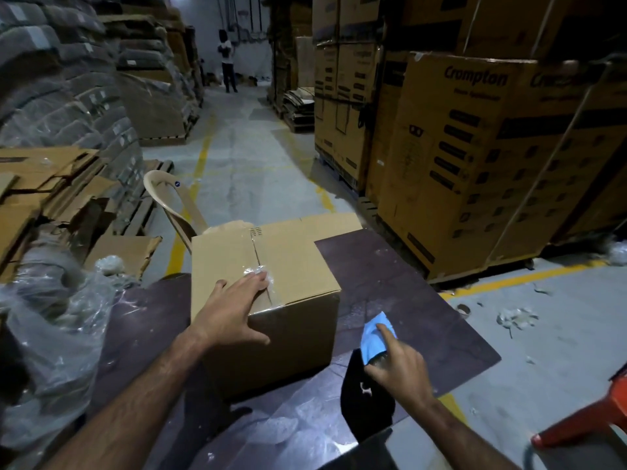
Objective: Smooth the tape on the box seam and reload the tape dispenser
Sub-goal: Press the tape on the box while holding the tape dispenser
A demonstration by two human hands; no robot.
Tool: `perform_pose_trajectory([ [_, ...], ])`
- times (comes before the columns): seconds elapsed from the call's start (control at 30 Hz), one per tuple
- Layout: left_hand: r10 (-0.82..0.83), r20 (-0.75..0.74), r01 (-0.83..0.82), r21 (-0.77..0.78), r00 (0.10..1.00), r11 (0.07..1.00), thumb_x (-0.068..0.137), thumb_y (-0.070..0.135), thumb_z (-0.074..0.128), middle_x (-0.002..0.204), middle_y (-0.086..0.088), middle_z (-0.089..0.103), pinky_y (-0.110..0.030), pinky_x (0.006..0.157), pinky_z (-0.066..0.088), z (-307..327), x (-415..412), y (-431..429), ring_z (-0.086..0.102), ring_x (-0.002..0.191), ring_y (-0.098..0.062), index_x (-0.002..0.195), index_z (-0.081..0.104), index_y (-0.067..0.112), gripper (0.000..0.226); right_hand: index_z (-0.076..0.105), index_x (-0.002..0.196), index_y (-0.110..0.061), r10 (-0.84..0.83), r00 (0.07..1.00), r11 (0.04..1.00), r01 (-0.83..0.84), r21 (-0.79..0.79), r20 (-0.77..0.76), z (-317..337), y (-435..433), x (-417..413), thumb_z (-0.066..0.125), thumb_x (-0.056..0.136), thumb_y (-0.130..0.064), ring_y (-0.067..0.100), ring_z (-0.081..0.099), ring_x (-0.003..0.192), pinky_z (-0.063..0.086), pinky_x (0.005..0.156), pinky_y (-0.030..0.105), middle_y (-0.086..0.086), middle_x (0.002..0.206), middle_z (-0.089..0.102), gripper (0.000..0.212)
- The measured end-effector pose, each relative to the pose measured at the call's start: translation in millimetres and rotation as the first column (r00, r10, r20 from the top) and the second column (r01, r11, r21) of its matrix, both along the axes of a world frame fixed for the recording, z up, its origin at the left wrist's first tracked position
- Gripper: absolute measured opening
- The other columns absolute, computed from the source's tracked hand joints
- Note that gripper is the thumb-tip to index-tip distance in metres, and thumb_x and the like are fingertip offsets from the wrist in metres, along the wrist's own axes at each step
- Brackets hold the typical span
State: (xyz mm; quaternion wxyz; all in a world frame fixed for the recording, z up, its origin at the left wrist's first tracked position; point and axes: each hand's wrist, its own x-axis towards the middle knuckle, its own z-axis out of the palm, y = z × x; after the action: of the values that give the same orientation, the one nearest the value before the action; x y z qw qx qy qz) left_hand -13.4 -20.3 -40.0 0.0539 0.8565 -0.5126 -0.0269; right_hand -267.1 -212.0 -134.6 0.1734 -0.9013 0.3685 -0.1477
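Observation:
A brown cardboard box [298,262] stands on a dark purple board [390,279]. Clear tape [258,252] runs along its top seam and ends in a crinkled bunch near the front edge. My left hand [234,307] lies flat on the box top, fingers spread, fingertips on the crinkled tape. My right hand [400,364] holds the blue tape dispenser [375,335] just right of the box, above the board, index finger stretched along the blue part. The dispenser's black lower body [364,398] hangs below the hand. Whether a tape roll sits in it is hidden.
Crumpled clear plastic wrap [57,320] lies at the left. A beige plastic chair [173,201] stands behind the box. Tall printed cartons [492,157] stand on a pallet at right. A red stool [583,418] is at lower right. A person [228,61] stands far down the aisle.

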Motion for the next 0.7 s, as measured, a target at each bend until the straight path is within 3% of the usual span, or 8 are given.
perform_pose_trajectory([
  [0.07,0.027,0.010,-0.026,-0.023,1.000,0.999,0.062,0.066,0.075,0.162,0.005,0.010,-0.046,0.120,0.012,-0.7,-2.9,-2.2,0.010,0.148,-0.012,0.152,0.017,0.020,0.117,0.048,0.137,-0.020,0.081,0.991,0.994,-0.087,-0.062,-0.106,-6.4,-17.8,4.0,0.075,0.061,-0.038,0.029,0.065,0.092,0.052,0.076,0.036,0.007,0.104,0.069,0.083],
  [0.2,0.049,0.011,-0.048,-0.041,0.999,0.998,0.060,0.064,0.078,0.162,0.006,0.013,-0.048,0.119,0.011,-2.9,-7.0,-7.2,0.012,0.148,-0.012,0.151,0.021,0.020,0.117,0.066,0.114,-0.016,0.179,0.945,0.954,-0.235,-0.185,-0.275,-30.8,-41.4,14.8,0.079,0.042,-0.039,0.022,0.068,0.067,0.055,0.061,0.030,0.005,0.080,0.074,0.076],
  [0.37,0.069,-0.001,-0.069,-0.041,0.998,0.997,0.057,0.066,0.078,0.162,0.007,0.014,-0.046,0.119,0.014,-3.5,-6.9,-9.1,0.014,0.147,-0.011,0.151,0.022,0.021,0.118,0.038,0.143,-0.022,0.248,0.905,0.944,-0.306,-0.125,-0.345,-42.9,-44.9,24.2,0.064,0.077,-0.035,0.020,0.062,0.101,0.043,0.096,0.034,0.001,0.115,0.067,0.073],
  [0.7,0.088,0.028,-0.087,-0.025,0.996,0.996,0.057,0.067,0.078,0.162,0.006,0.011,-0.046,0.120,0.013,-4.7,-9.3,-10.2,0.014,0.147,-0.011,0.151,0.020,0.020,0.121,0.015,0.151,-0.018,0.265,0.856,0.956,-0.294,0.003,-0.443,-55.4,-47.6,42.5,0.064,0.084,-0.036,0.026,0.054,0.114,0.042,0.098,0.041,0.010,0.131,0.054,0.085],
])
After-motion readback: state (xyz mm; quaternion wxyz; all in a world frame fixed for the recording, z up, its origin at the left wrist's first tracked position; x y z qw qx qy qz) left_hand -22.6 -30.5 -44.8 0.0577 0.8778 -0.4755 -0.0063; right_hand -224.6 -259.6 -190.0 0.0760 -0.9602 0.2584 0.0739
